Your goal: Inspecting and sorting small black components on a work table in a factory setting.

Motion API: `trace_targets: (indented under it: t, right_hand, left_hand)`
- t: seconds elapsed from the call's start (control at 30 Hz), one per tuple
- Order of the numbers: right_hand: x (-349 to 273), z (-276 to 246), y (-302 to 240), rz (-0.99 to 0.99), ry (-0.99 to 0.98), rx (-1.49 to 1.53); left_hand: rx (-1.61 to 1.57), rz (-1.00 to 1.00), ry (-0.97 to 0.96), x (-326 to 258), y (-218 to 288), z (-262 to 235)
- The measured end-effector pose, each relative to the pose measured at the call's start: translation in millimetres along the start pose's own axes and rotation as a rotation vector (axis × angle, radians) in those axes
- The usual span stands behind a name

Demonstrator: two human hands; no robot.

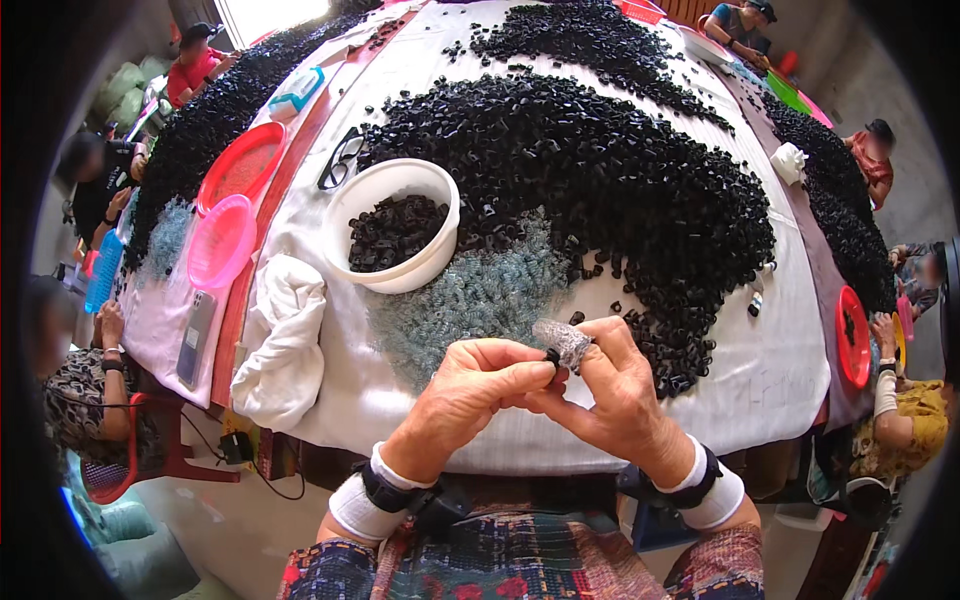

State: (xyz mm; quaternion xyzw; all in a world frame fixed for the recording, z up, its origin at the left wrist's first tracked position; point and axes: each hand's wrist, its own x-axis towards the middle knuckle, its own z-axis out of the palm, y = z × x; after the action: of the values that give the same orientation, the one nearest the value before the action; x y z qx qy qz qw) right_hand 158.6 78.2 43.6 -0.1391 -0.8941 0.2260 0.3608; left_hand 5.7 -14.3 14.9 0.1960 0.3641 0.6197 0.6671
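Before my body, at the table's near edge, both hands meet over a small black plastic part [552, 357]. My left hand [465, 390] pinches it between thumb and forefinger. My right hand [620, 395] is closed against its other side, its fingertips partly hidden; a silvery wrap [565, 342] covers one finger. Just beyond the hands lies a heap of tiny blue-grey coils [470, 310] that look like springs. Behind it spreads a large pile of black plastic parts [570, 160]. A white bowl [400, 281] of such parts stands at the heap's left.
Spectacles [342, 160] and a bunched white cloth [282, 340] lie left on the white tablecloth [760, 400]. Further left are a pink basket [247, 262], a red tray [276, 140] and a phone [196, 340]. Several people sit at both sides; another red tray [852, 372] is at right.
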Motion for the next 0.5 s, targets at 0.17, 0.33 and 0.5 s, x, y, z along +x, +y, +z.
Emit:
trace_targets:
  t: [0.17,0.33,0.5]
  right_hand:
    - [-6.8,1.4,4.8,-0.040,0.005,-0.019]
    - [-9.1,1.6,5.7,-0.070,-0.002,-0.004]
    - [-18.3,7.6,6.4,-0.112,-0.053,-0.045]
  left_hand:
    - [0.038,-0.019,0.001,-3.7,1.0,1.9]
    - [-0.026,-0.047,0.005,-8.5,-1.6,-3.5]
    - [0.288,-0.050,0.016,-10.0,-1.5,-3.4]
